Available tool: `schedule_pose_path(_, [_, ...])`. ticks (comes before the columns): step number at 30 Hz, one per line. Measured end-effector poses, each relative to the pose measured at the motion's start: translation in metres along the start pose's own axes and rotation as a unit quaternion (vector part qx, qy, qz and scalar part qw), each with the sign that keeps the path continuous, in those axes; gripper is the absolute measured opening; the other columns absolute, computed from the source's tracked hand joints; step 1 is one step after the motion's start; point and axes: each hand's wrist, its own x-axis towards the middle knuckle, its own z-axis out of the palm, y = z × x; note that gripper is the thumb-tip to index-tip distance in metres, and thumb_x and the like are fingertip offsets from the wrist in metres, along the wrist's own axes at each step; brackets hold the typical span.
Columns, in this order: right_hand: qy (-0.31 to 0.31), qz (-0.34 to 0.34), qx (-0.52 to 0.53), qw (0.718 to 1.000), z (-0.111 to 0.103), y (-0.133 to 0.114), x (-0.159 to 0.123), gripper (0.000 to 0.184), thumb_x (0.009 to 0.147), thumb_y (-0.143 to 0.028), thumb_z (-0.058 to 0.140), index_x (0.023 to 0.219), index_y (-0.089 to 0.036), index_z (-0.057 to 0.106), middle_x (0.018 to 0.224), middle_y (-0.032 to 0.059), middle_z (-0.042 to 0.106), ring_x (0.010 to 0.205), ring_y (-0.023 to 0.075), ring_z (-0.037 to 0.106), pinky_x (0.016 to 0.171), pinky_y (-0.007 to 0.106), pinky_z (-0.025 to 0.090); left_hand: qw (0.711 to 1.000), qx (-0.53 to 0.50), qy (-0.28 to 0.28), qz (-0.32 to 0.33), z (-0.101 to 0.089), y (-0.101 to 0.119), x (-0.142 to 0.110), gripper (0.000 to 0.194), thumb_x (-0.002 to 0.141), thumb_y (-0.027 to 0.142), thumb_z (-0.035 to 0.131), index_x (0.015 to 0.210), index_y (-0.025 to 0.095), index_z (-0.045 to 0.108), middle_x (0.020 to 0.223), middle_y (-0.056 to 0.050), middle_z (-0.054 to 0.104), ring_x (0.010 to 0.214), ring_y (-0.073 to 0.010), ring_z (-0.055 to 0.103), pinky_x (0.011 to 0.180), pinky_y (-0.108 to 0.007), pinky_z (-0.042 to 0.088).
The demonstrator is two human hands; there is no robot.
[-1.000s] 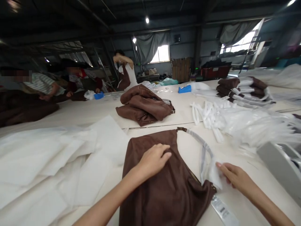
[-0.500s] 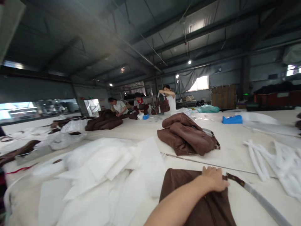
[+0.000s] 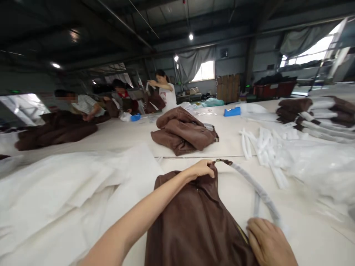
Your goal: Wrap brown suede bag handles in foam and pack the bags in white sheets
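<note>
A brown leather handbag (image 3: 188,221) lies in front of me, its zip edge along the right side. My left hand (image 3: 205,169) is closed on its top corner, beside the strap's attachment. From that corner the shoulder strap (image 3: 257,188), wrapped in whitish material, curves out to the right. At the bag's lower right edge is my right hand (image 3: 269,242), fingers curled against the leather near the zip; its fingertips are partly hidden. Further back on the table rests a heap of brown bags (image 3: 185,133).
White sheets (image 3: 69,184) cover the left of the table (image 3: 235,207). White wrapped strips (image 3: 266,147), clear plastic (image 3: 318,166) and stacked brown bags (image 3: 294,111) lie right. A blue tape dispenser (image 3: 232,111) stands behind. Several co-workers handle brown items at the far side.
The view has swung right, bringing the stacked bags at right into sight. My right hand has come in at the bag's right edge. My left hand still grips the top corner.
</note>
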Motion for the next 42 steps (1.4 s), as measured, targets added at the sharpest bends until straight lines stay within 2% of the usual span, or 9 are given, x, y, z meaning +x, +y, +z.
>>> schedule_pose_path(9, [-0.014, 0.039, -0.100, 0.994, -0.018, -0.035, 0.015, 0.020, 0.093, -0.013, 0.047, 0.078, -0.019, 0.060, 0.083, 0.0040, 0.061, 0.084, 0.0212, 0.052, 0.080, 0.036, 0.033, 0.987, -0.101, -0.088, 0.093, -0.009, -0.012, -0.062, 0.041, 0.087, 0.049, 0.062, 0.115, 0.020, 0.061, 0.114, -0.005, 0.067, 0.108, -0.0236, 0.060, 0.100, -0.040, 0.046])
schedule_pose_path(13, [-0.024, 0.068, -0.112, 0.991, -0.022, -0.038, 0.019, 0.017, 0.092, -0.015, 0.051, 0.079, -0.019, 0.061, 0.085, 0.0040, 0.063, 0.086, 0.0202, 0.053, 0.081, 0.034, 0.033, 0.991, -0.095, -0.052, 0.081, 0.003, -0.014, -0.070, 0.043, 0.091, 0.057, 0.045, 0.102, 0.021, 0.066, 0.107, -0.004, 0.069, 0.105, -0.0246, 0.060, 0.099, -0.035, 0.041])
schedule_pose_path(17, [-0.036, 0.084, -0.117, 0.989, -0.027, -0.039, 0.021, 0.013, 0.091, -0.018, 0.054, 0.081, -0.019, 0.063, 0.088, 0.0038, 0.064, 0.087, 0.0197, 0.053, 0.082, 0.034, 0.033, 0.992, -0.063, -0.015, 0.104, 0.009, 0.010, -0.075, 0.037, 0.088, 0.056, 0.051, 0.079, 0.021, 0.057, 0.076, 0.001, 0.063, 0.076, -0.0193, 0.058, 0.079, -0.029, 0.043])
schedule_pose_path(21, [-0.045, 0.088, -0.107, 0.989, -0.035, -0.040, 0.019, 0.012, 0.090, -0.018, 0.055, 0.081, -0.018, 0.064, 0.087, 0.0041, 0.065, 0.088, 0.0194, 0.055, 0.084, 0.034, 0.035, 0.989, -0.070, 0.057, 0.118, 0.016, 0.027, -0.083, 0.035, 0.082, 0.057, 0.061, 0.083, 0.023, 0.053, 0.075, 0.004, 0.058, 0.073, -0.0174, 0.054, 0.073, -0.026, 0.041])
schedule_pose_path(25, [-0.031, 0.084, -0.073, 0.993, -0.038, -0.038, 0.015, 0.014, 0.090, -0.018, 0.055, 0.080, -0.018, 0.064, 0.085, 0.0041, 0.067, 0.087, 0.0195, 0.058, 0.086, 0.035, 0.039, 0.990, -0.120, 0.040, 0.064, 0.033, 0.007, -0.084, 0.039, 0.080, 0.061, 0.058, 0.081, 0.022, 0.056, 0.067, 0.004, 0.055, 0.068, -0.0181, 0.052, 0.068, -0.026, 0.040])
schedule_pose_path(28, [0.036, 0.039, 0.016, 0.998, -0.044, -0.028, 0.010, 0.012, 0.093, -0.021, 0.054, 0.092, -0.020, 0.066, 0.098, 0.0057, 0.070, 0.097, 0.0194, 0.061, 0.090, 0.034, 0.044, 0.985, -0.164, 0.037, 0.022, 0.042, -0.008, -0.083, 0.042, 0.079, 0.063, 0.056, 0.076, 0.021, 0.058, 0.063, 0.003, 0.056, 0.065, -0.0184, 0.051, 0.066, -0.026, 0.039])
schedule_pose_path(31, [0.149, 0.054, 0.056, 0.986, -0.066, -0.006, 0.005, 0.018, 0.096, -0.023, 0.050, 0.105, -0.020, 0.064, 0.109, 0.0075, 0.070, 0.105, 0.0181, 0.063, 0.093, 0.031, 0.048, 0.982, -0.185, 0.039, 0.018, 0.043, -0.010, -0.084, 0.042, 0.078, 0.063, 0.058, 0.073, 0.021, 0.059, 0.066, 0.003, 0.059, 0.067, -0.0182, 0.050, 0.068, -0.026, 0.038])
schedule_pose_path(34, [0.230, 0.141, -0.038, 0.962, -0.109, 0.028, 0.004, 0.019, 0.095, -0.025, 0.049, 0.102, -0.020, 0.066, 0.102, 0.0077, 0.071, 0.097, 0.0202, 0.066, 0.089, 0.033, 0.052, 0.982, -0.182, 0.041, 0.016, 0.041, -0.007, -0.083, 0.044, 0.077, 0.064, 0.058, 0.070, 0.021, 0.059, 0.065, 0.003, 0.058, 0.066, -0.0184, 0.049, 0.067, -0.026, 0.038])
schedule_pose_path(42, [0.233, 0.202, -0.190, 0.932, -0.220, 0.098, 0.036, 0.021, 0.096, -0.025, 0.053, 0.112, -0.018, 0.064, 0.116, 0.0100, 0.065, 0.103, 0.0221, 0.062, 0.093, 0.044, 0.051, 0.980, -0.192, 0.054, 0.012, 0.042, -0.009, -0.083, 0.043, 0.079, 0.065, 0.057, 0.071, 0.022, 0.060, 0.068, 0.002, 0.056, 0.074, -0.0207, 0.051, 0.071, -0.027, 0.038])
